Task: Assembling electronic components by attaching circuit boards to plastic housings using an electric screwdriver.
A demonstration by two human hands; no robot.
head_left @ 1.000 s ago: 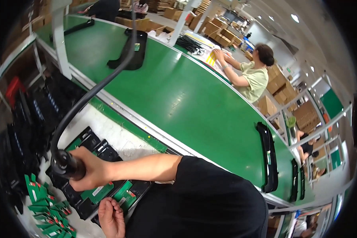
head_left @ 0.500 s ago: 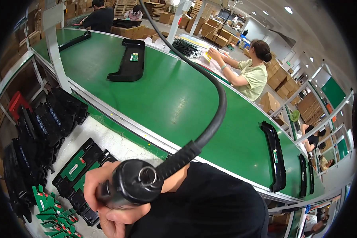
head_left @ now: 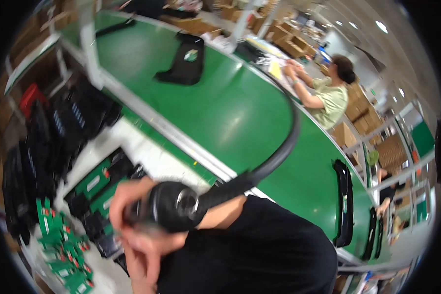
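Observation:
My right hand [head_left: 125,198] is wrapped around a black electric screwdriver [head_left: 174,208], its hanging ring toward me and a thick black cable [head_left: 291,132] arching away from it. Just below, my left hand [head_left: 144,269] has its fingers drawn together against the right thumb. Blur and the tool hide what is between them. Beneath and left of my hands lies a black plastic housing [head_left: 78,203] with green circuit boards [head_left: 94,183] set in it. The screwdriver's tip is hidden.
Several loose green boards [head_left: 63,250] are heaped at lower left. Black housings [head_left: 73,110] stand stacked beyond them. Across a metal rail, a green conveyor [head_left: 220,112] carries black housings [head_left: 188,63]. A co-worker [head_left: 330,98] works on its far side.
The view has turned, so the conveyor and co-worker sit farther right, and the picture is more blurred. Both hands stay together at the screwdriver, with the grip unchanged.

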